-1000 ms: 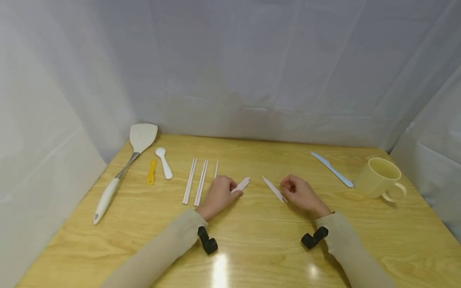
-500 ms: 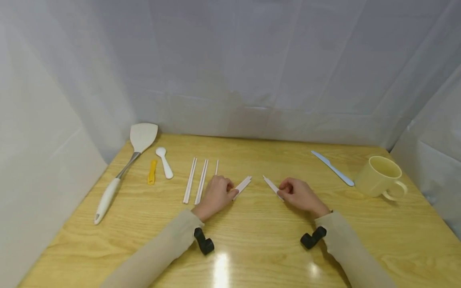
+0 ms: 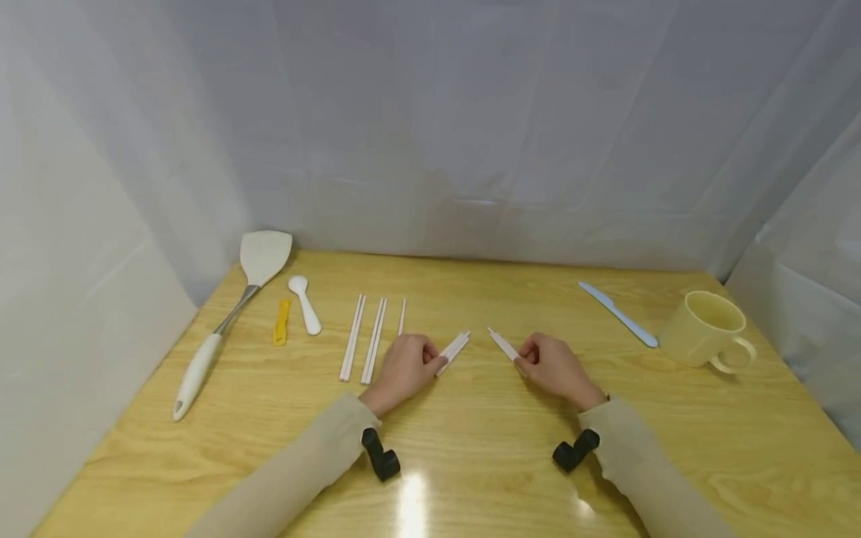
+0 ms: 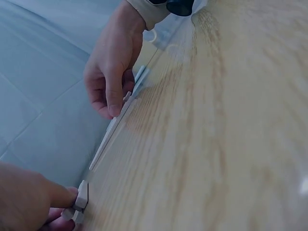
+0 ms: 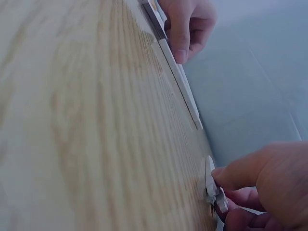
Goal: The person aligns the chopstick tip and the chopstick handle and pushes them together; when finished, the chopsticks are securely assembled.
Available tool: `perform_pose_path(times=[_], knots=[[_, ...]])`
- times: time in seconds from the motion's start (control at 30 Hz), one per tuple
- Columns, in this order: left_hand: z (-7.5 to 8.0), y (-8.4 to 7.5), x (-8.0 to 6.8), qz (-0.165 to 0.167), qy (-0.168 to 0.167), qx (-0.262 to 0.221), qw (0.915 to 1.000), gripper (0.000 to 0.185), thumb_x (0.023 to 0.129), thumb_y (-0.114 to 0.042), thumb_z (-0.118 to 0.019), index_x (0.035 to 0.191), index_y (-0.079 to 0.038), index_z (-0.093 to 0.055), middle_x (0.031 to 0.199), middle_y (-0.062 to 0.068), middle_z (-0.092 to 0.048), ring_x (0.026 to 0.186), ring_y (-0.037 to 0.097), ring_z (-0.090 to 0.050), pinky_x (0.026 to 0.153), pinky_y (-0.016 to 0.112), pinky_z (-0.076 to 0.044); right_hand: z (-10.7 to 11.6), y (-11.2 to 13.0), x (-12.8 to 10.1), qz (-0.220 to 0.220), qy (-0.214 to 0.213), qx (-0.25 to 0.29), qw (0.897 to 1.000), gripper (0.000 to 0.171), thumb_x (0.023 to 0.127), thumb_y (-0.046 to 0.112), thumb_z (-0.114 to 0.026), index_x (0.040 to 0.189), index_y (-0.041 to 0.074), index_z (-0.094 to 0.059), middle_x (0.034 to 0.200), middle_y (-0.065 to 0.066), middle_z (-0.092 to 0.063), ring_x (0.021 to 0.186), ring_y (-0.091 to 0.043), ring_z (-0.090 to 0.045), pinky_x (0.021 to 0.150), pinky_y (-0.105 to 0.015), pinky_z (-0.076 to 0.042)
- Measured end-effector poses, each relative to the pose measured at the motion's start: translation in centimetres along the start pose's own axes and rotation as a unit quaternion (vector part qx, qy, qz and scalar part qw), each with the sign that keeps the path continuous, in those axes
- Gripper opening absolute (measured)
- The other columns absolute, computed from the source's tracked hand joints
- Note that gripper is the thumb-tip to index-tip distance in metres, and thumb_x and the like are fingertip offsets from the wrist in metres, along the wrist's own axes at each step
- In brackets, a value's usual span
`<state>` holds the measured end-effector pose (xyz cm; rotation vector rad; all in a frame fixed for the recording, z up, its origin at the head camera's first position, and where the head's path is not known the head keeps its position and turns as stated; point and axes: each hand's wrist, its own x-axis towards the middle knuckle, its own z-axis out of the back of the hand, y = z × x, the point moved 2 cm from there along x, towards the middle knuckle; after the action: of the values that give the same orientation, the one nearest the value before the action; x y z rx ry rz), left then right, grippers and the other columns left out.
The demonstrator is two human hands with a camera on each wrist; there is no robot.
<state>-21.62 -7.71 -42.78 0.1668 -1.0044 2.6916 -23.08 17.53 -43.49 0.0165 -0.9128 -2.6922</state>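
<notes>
On the yellow wooden desk [image 3: 471, 463], the left hand [image 3: 403, 368] pinches a pair of white plastic chopsticks [image 3: 454, 349] while the right hand [image 3: 554, 368] pinches another white chopstick pair [image 3: 503, 344]. Both grips stay closed on their sticks; since a second ago the right hand has slid slightly inward, tips angled toward each other.

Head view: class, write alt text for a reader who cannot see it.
Two hands each pinch a pair of white chopsticks on a wooden table: left hand, right hand. More chopsticks, a spatula and spoon lie left; a knife and mug right.
</notes>
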Motion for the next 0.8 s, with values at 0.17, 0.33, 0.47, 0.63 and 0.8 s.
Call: perform_pose_path(times=[0.17, 0.33, 0.47, 0.63, 0.8], knots=[[-0.08, 0.0, -0.2, 0.006, 0.008, -0.005, 0.9999, 0.016, 0.086, -0.017, -0.072, 0.088, -0.001, -0.068, 0.071, 0.003, -0.064, 0.057, 0.007, -0.052, 0.05, 0.019, -0.043, -0.24, 0.15, -0.14, -0.002, 0.002, 0.016, 1.0, 0.014, 0.087, 0.009, -0.066, 0.097, -0.001, -0.062, 0.074, -0.004, -0.059, 0.062, -0.011, -0.049, 0.057, -0.025, -0.04], [-0.09, 0.04, -0.21, 0.0, 0.006, -0.009, 0.9999, 0.018, 0.087, -0.016, -0.071, 0.093, 0.001, -0.07, 0.071, 0.003, -0.064, 0.058, 0.007, -0.052, 0.052, 0.021, -0.043, -0.23, 0.21, -0.08, 0.005, -0.009, 0.026, 1.0, 0.016, 0.086, 0.007, -0.065, 0.098, -0.003, -0.063, 0.074, -0.004, -0.06, 0.062, -0.011, -0.05, 0.058, -0.024, -0.041], [-0.14, 0.11, -0.02, -0.013, -0.007, -0.014, 0.9998, 0.013, 0.087, -0.012, -0.069, 0.089, 0.0, -0.073, 0.068, 0.002, -0.064, 0.053, 0.006, -0.049, 0.049, 0.02, -0.041, -0.05, 0.37, -0.02, 0.013, -0.016, 0.024, 0.999, 0.016, 0.089, 0.006, -0.062, 0.1, -0.005, -0.065, 0.074, -0.005, -0.06, 0.063, -0.01, -0.05, 0.059, -0.023, -0.041], [-0.09, 0.14, 0.27, -0.032, -0.032, -0.01, 0.9989, 0.011, 0.088, -0.01, -0.068, 0.086, -0.001, -0.074, 0.065, 0.002, -0.064, 0.052, 0.006, -0.047, 0.047, 0.019, -0.038, 0.32, 0.77, 0.11, 0.02, -0.026, 0.033, 0.999, 0.017, 0.092, 0.006, -0.059, 0.103, -0.006, -0.066, 0.074, -0.004, -0.059, 0.064, -0.011, -0.049, 0.058, -0.023, -0.039], [0.0, -0.18, 0.23, -0.045, -0.033, -0.011, 0.9984, 0.008, 0.087, -0.01, -0.069, 0.086, -0.003, -0.074, 0.068, 0.001, -0.062, 0.056, 0.007, -0.047, 0.05, 0.02, -0.039, 0.58, 0.85, 0.4, 0.025, -0.05, 0.045, 0.997, 0.014, 0.089, 0.006, -0.059, 0.098, -0.004, -0.065, 0.074, -0.004, -0.058, 0.065, -0.011, -0.049, 0.06, -0.023, -0.041]])
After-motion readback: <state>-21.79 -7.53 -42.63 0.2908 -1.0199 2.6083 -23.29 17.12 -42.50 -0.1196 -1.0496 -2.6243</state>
